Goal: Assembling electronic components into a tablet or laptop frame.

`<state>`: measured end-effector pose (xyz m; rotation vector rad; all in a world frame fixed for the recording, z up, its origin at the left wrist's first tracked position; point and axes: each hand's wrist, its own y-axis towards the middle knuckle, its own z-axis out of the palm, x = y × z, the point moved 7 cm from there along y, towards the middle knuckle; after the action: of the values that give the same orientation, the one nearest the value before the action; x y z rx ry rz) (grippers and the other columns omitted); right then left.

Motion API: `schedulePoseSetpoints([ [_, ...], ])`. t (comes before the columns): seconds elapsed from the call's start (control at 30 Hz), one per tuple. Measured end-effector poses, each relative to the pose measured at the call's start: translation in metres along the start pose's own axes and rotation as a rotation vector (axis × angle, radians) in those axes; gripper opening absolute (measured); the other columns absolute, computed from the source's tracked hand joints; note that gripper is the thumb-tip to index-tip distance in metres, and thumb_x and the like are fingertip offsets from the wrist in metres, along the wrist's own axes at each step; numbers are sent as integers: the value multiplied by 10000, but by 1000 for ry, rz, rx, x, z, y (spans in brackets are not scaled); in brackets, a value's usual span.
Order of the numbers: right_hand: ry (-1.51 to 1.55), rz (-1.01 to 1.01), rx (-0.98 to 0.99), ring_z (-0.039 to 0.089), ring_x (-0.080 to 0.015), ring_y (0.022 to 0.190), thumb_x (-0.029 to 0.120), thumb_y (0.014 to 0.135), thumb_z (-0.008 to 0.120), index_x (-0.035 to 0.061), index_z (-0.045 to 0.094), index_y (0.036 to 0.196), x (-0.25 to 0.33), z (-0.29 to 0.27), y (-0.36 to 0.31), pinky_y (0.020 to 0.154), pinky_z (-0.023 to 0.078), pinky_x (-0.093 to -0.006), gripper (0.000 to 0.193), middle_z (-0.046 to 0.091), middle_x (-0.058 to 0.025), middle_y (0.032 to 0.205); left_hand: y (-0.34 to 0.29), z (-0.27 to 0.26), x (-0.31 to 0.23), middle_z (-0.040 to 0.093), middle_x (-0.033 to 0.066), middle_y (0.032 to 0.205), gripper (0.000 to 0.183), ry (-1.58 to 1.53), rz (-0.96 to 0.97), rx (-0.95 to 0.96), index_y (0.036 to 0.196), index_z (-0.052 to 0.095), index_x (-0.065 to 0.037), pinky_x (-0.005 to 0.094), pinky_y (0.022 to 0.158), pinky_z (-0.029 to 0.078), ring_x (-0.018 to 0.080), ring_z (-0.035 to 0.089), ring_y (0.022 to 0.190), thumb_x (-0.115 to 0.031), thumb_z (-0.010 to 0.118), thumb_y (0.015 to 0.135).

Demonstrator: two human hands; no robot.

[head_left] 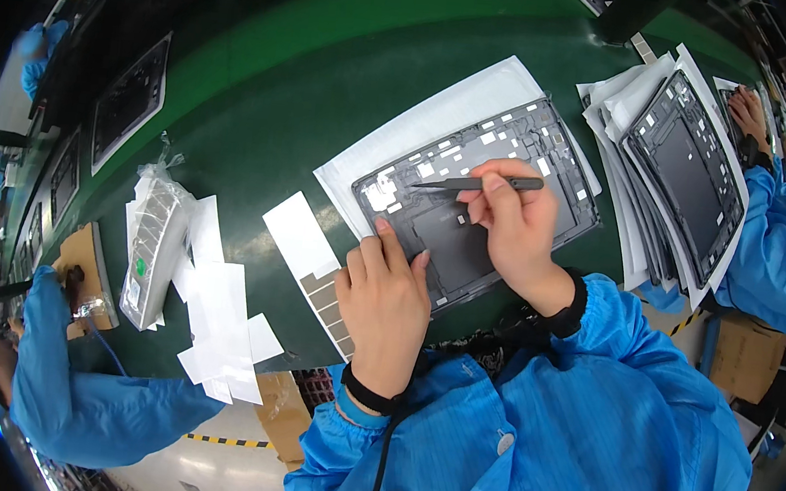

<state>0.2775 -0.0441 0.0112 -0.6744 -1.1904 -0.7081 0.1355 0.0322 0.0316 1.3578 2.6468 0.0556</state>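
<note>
A dark grey tablet back housing [436, 236] lies tilted on a white foam sheet [347, 180], its inner side up and dotted with small white pads. My right hand [522, 234] pinches dark tweezers [451, 183], whose tips point left at the housing's upper left part, near a shiny white patch [381, 190]. Whether the tips grip anything is too small to tell. My left hand [386, 302] rests on the housing's lower left edge, index finger and thumb apart. Beside it lies a white strip sheet [302, 237] with a row of grey-brown pieces [328, 307].
Several housings [679, 178] with foam sheets are stacked at right. To the left are a plastic-wrapped bundle [159, 237] and loose white papers [220, 319] reaching over the green table's [260, 152] near edge. Co-workers in blue sleeves [780, 250] sit on both sides.
</note>
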Motion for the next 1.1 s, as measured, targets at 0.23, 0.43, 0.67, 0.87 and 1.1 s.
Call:
schedulePoseSetpoints([
  [0.23, -16, 64, 179, 654, -98, 718, 117, 969, 608, -24, 639, 1034, 15, 23, -30, 618, 505, -244, 158, 666, -53, 743, -62, -22, 49, 553, 205, 1293, 550, -379, -81, -156, 1401, 499, 40, 439, 1008, 406, 377, 533, 1159, -86, 640, 884],
  [0.43, -423, -119, 550, 664, -98, 784, 49, 955, 601, -58, 647, 1052, -3, 99, -33, 636, 537, -250, 151, 689, -78, 855, -80, 13, 51, 524, 159, 1426, 465, -202, 3, -73, 1336, 576, -8, 486, 1094, 359, 329, 486, 1331, -187, 617, 910],
  [0.67, -374, 21, 479, 651, -88, 725, 52, 956, 598, -52, 654, 1048, -26, 106, -30, 632, 517, -226, 150, 694, -85, 861, -84, 13, 54, 584, 144, 1366, 444, -225, 0, -159, 1306, 614, -21, 474, 1077, 370, 300, 531, 1285, -202, 618, 900],
  [0.87, -91, 45, 426, 643, -79, 739, 52, 969, 587, -64, 643, 1070, -37, 106, -32, 644, 520, -223, 164, 696, -95, 898, -83, 13, 55, 560, 152, 1389, 454, -270, -14, -162, 1326, 593, -18, 494, 1094, 349, 328, 504, 1312, -171, 603, 899],
  [1.1, -435, 9, 507, 627, -89, 725, 59, 988, 571, -52, 625, 1113, -33, 111, -36, 716, 540, -223, 175, 680, -80, 945, -83, 14, 52, 561, 157, 1385, 440, -284, -10, -168, 1315, 597, -18, 502, 1093, 348, 330, 504, 1311, -184, 601, 907],
])
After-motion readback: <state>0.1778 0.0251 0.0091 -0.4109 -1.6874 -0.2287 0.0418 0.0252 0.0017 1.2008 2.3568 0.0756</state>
